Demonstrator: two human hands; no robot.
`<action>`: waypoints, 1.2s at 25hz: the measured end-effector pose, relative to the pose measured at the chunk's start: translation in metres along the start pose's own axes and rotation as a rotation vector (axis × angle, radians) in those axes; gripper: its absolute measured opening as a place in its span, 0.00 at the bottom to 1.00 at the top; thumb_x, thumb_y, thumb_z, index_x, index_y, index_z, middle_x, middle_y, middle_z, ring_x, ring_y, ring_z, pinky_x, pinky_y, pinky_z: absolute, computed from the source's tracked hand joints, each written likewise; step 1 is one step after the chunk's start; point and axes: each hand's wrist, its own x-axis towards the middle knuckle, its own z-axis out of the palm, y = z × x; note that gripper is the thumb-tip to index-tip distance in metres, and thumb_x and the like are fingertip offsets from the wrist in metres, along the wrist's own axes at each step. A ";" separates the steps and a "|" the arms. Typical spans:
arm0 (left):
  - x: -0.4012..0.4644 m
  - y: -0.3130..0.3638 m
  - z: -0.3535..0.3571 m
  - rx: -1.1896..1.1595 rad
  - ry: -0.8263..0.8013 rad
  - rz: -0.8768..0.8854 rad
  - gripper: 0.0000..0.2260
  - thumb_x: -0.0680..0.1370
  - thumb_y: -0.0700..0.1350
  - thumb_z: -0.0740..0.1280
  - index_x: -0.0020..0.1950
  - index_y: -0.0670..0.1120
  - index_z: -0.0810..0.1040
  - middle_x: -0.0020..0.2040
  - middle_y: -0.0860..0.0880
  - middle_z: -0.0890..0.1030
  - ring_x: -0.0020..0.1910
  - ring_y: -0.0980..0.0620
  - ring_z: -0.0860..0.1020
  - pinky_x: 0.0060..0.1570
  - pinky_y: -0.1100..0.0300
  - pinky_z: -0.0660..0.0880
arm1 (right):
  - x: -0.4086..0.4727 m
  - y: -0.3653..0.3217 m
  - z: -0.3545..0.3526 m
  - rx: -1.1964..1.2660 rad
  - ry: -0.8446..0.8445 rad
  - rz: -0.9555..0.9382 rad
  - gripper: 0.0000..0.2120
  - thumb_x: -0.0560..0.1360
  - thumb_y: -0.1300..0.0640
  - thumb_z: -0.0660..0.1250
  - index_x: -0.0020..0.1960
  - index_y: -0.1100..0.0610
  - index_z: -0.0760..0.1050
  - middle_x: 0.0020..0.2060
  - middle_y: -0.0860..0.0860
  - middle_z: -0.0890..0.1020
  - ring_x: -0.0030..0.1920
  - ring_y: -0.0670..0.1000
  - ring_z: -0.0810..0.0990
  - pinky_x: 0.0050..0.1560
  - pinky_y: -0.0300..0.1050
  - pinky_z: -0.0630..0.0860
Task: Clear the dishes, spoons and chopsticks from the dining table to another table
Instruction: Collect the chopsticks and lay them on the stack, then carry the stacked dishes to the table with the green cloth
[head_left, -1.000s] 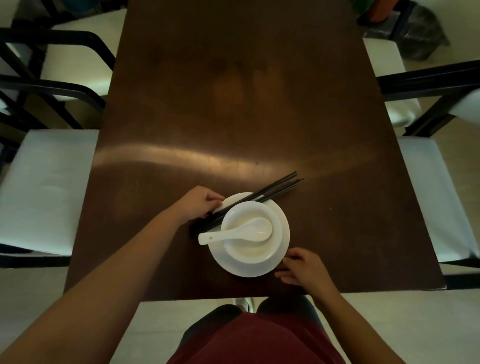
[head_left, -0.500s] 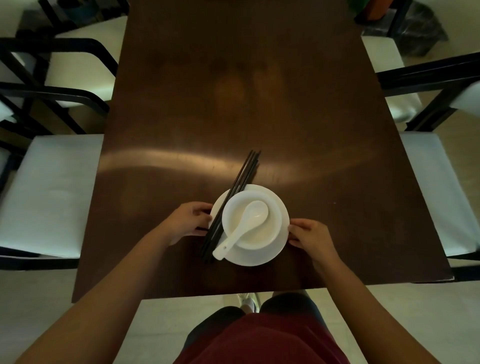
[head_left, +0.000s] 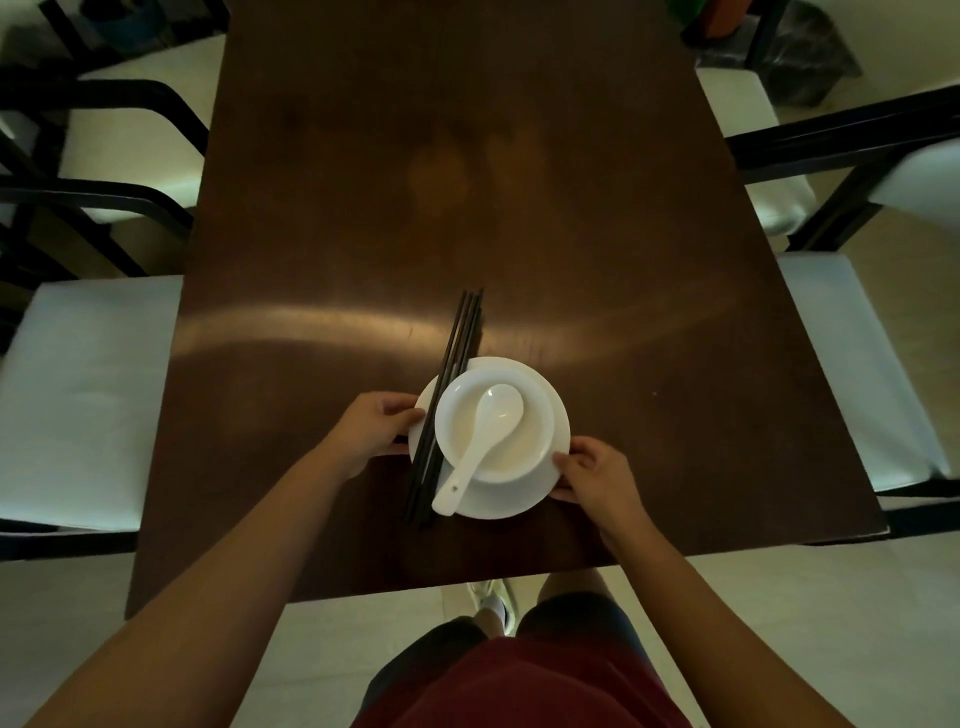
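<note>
A white plate (head_left: 519, 499) sits near the front edge of the dark wooden table (head_left: 467, 182). On it stands a white bowl (head_left: 530, 441) with a white spoon (head_left: 480, 447) lying inside, its handle sticking out toward me. Black chopsticks (head_left: 452, 384) lie across the plate's left side, pointing away from me. My left hand (head_left: 371, 434) grips the plate's left rim by the chopsticks. My right hand (head_left: 602, 475) grips the plate's right rim.
White-cushioned chairs with black frames stand along both sides: left (head_left: 78, 395) and right (head_left: 852, 364), with more behind them. A dark bag (head_left: 810, 57) lies on the floor at the far right. My legs and a shoe (head_left: 493, 603) show below the table's front edge.
The plate with bowl, spoon and chopsticks has been turned clockwise, so the chopsticks now point away from me. My right hand moved from the plate's lower edge to its right rim.
</note>
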 end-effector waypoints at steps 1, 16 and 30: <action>0.000 -0.001 0.001 -0.014 0.013 -0.005 0.10 0.77 0.39 0.64 0.58 0.45 0.78 0.51 0.44 0.82 0.48 0.50 0.81 0.40 0.57 0.80 | 0.001 0.000 0.000 -0.001 0.007 -0.007 0.14 0.76 0.59 0.64 0.61 0.58 0.72 0.51 0.51 0.78 0.49 0.48 0.79 0.40 0.37 0.80; -0.016 0.047 0.077 -0.036 -0.068 0.054 0.07 0.77 0.38 0.64 0.47 0.48 0.81 0.41 0.48 0.85 0.38 0.52 0.84 0.32 0.59 0.80 | -0.019 -0.011 -0.084 0.070 0.143 -0.041 0.13 0.75 0.62 0.65 0.60 0.61 0.74 0.47 0.55 0.82 0.45 0.52 0.83 0.38 0.41 0.81; -0.091 0.131 0.364 0.178 -0.285 0.230 0.06 0.77 0.37 0.65 0.51 0.44 0.79 0.43 0.46 0.81 0.30 0.59 0.82 0.25 0.66 0.77 | -0.141 0.042 -0.348 0.146 0.475 -0.131 0.10 0.74 0.65 0.64 0.55 0.64 0.77 0.35 0.50 0.81 0.32 0.44 0.82 0.27 0.33 0.77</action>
